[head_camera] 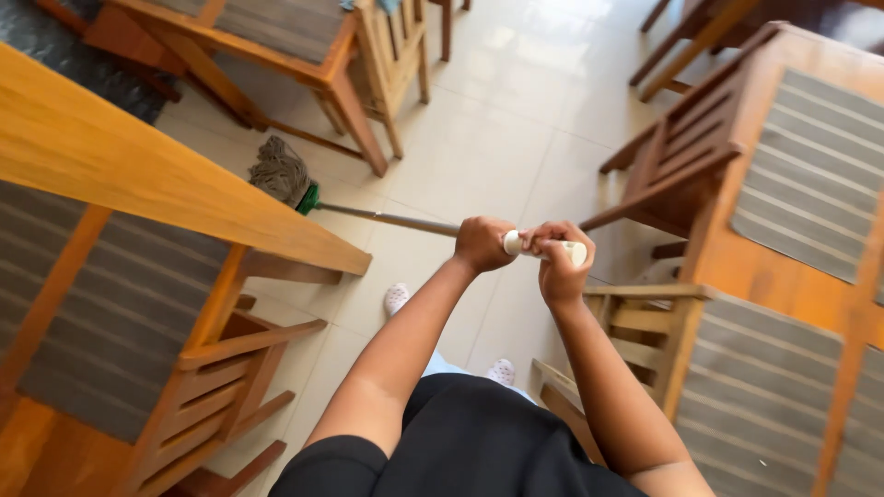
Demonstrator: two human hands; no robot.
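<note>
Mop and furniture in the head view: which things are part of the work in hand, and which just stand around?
In hand:
- mop handle, gripped by left hand and right hand
- mop head, on the tiled floor

Standing around:
- wooden tables
- wooden chairs
- grey striped placemats

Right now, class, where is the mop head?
In the head view, the mop head lies on the tiled floor, upper left, between the near table and a far table's leg.
</note>
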